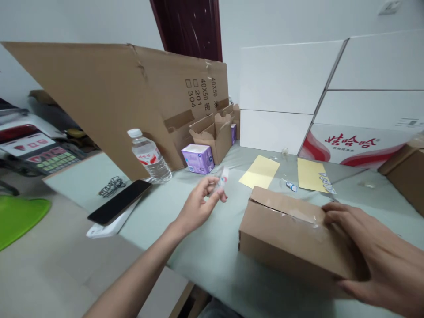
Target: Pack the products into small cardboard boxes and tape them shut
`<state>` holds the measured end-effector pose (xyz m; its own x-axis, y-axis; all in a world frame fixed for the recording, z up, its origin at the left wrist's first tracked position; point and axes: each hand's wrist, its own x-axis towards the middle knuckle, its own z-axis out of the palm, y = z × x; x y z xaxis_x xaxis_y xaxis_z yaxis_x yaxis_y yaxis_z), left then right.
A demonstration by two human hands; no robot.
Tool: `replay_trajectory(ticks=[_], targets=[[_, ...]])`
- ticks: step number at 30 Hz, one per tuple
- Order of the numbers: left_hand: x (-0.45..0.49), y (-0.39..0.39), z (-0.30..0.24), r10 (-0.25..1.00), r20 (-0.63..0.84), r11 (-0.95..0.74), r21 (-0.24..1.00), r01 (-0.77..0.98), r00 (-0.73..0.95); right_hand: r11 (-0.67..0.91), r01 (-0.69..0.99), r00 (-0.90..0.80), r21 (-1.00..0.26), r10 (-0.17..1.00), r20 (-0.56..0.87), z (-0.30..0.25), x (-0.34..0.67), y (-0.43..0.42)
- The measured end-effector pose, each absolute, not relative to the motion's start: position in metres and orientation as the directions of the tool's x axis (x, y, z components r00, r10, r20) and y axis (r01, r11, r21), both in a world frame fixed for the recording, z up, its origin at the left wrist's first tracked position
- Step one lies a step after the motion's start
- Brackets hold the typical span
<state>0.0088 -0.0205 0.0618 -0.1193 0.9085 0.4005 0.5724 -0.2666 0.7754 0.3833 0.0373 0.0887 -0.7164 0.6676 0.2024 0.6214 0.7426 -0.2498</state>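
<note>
Left hand (197, 205) pinching small white packet (222, 180), right hand (374, 251) gripping taped cardboard box (281, 238)

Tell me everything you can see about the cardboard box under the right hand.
The brown corrugated cardboard box is closed and lies roughly flat, slightly angled, over the pale green tabletop. Shiny clear packing tape with whitish scuffs runs along its top seam. No printing shows on it. The right hand holds its right end, with the fingers curled over the top edge. Whether its underside touches the tabletop is hard to tell.

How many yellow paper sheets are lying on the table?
2: one yellow sheet beyond the cardboard box, another yellow sheet further right. Others may be hidden behind the box.
</note>
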Motion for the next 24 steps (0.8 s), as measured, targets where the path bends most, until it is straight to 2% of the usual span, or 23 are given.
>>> replay_trajectory(ticks=[3, 5, 7, 9, 11, 13, 15, 17, 19, 24], targets=[[0.048, -0.028, 0.098, 0.785, 0.587, -0.469, 0.771, 0.431, -0.197, 0.739, 0.643, -0.735, -0.201, 0.669, 0.107, 0.099, 0.379, 0.039], [0.075, -0.027, 0.117, 0.757, 0.646, -0.554, 0.711, 0.433, -0.094, 0.730, 0.651, -0.733, -0.206, 0.676, 0.080, 0.106, 0.376, 0.037], [0.098, -0.022, 0.127, 0.789, 0.605, -0.563, 0.638, 0.526, 0.111, 0.721, 0.652, -0.728, -0.234, 0.681, 0.071, 0.113, 0.372, 0.033], [0.114, -0.014, 0.128, 0.831, 0.484, -0.534, 0.560, 0.633, 0.273, 0.713, 0.644, -0.723, -0.277, 0.686, 0.083, 0.119, 0.367, 0.030], [0.124, -0.006, 0.122, 0.857, 0.375, -0.509, 0.503, 0.699, 0.354, 0.709, 0.627, -0.701, -0.322, 0.694, 0.162, 0.123, 0.360, 0.028], [0.128, -0.001, 0.115, 0.863, 0.330, -0.503, 0.487, 0.714, 0.383, 0.733, 0.595, -0.635, -0.330, 0.680, 0.366, 0.123, 0.352, 0.029], [0.128, 0.000, 0.110, 0.864, 0.327, -0.502, 0.489, 0.713, 0.384, 0.793, 0.551, -0.530, -0.262, 0.574, 0.624, 0.119, 0.345, 0.031], [0.127, -0.002, 0.109, 0.866, 0.327, -0.497, 0.491, 0.716, 0.378, 0.839, 0.517, -0.459, -0.170, 0.439, 0.772, 0.111, 0.338, 0.034], [0.126, -0.004, 0.109, 0.857, 0.343, -0.512, 0.485, 0.709, 0.384, 0.853, 0.506, -0.442, -0.132, 0.387, 0.809, 0.104, 0.333, 0.036], [0.127, -0.003, 0.109, 0.774, 0.428, -0.626, 0.408, 0.665, 0.466, 0.853, 0.502, -0.426, -0.140, 0.386, 0.818, 0.099, 0.328, 0.038]])
